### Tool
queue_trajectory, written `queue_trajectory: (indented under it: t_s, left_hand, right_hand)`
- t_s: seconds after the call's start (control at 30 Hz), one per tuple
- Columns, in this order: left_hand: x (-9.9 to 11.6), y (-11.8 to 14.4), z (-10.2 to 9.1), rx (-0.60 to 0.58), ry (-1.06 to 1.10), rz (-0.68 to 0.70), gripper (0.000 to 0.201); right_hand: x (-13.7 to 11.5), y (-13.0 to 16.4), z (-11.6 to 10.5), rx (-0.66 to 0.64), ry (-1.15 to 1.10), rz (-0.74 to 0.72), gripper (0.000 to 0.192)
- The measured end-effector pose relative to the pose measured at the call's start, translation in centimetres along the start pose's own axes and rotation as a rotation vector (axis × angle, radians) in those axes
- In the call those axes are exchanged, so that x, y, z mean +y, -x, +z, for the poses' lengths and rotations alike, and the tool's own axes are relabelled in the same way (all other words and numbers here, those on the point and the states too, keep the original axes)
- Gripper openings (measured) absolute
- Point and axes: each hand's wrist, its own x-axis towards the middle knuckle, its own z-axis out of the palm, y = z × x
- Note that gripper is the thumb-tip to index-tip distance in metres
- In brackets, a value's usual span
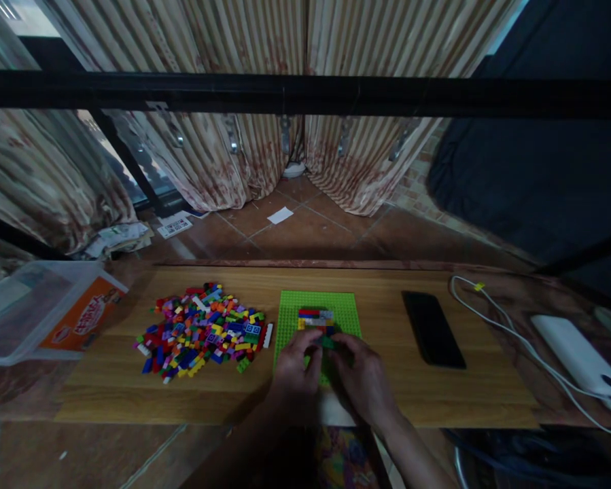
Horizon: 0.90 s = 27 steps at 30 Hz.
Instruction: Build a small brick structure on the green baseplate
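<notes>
A bright green baseplate lies on the wooden table in front of me. On it stands a small block of stacked bricks in red, grey, yellow and blue. My left hand and my right hand rest together on the plate's near half, fingertips meeting at a dark green brick just below the stack. Which hand pinches it I cannot tell. A heap of loose bricks in many colours lies to the left of the plate.
A black phone lies flat right of the plate. Further right are a white cable and a white power bank. A clear plastic box with an orange label sits at the table's left end. Curtains and a black rail stand behind.
</notes>
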Motion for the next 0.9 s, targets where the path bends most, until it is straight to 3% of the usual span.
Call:
queue_trajectory:
  t_s: [0.13, 0.27, 0.4, 0.6, 0.9]
  left_hand:
    - [-0.3, -0.5, 0.3, -0.005, -0.036, -0.076, 0.037]
    - [0.1, -0.8, 0.2, -0.045, -0.046, -0.176, 0.040]
    - [0.7, -1.2, 0.2, -0.103, 0.009, -0.160, 0.040]
    - [0.1, -1.4, 0.5, -0.145, 0.139, -0.256, 0.042]
    - [-0.3, -1.2, 1.2, -0.157, 0.211, -0.311, 0.046]
  right_hand:
    - [0.7, -1.4, 0.1, 0.162, 0.102, 0.095, 0.025]
    - [0.9, -2.1, 0.8, 0.217, 0.128, 0.195, 0.029]
    - [0.8, -2.4, 1.8, 0.253, 0.170, 0.220, 0.035]
    - [0.7, -2.5, 2.3, 0.200, 0.220, 0.218, 0.041]
    - [1.1, -2.6, 1.2, 0.121, 0.026, 0.173, 0.034]
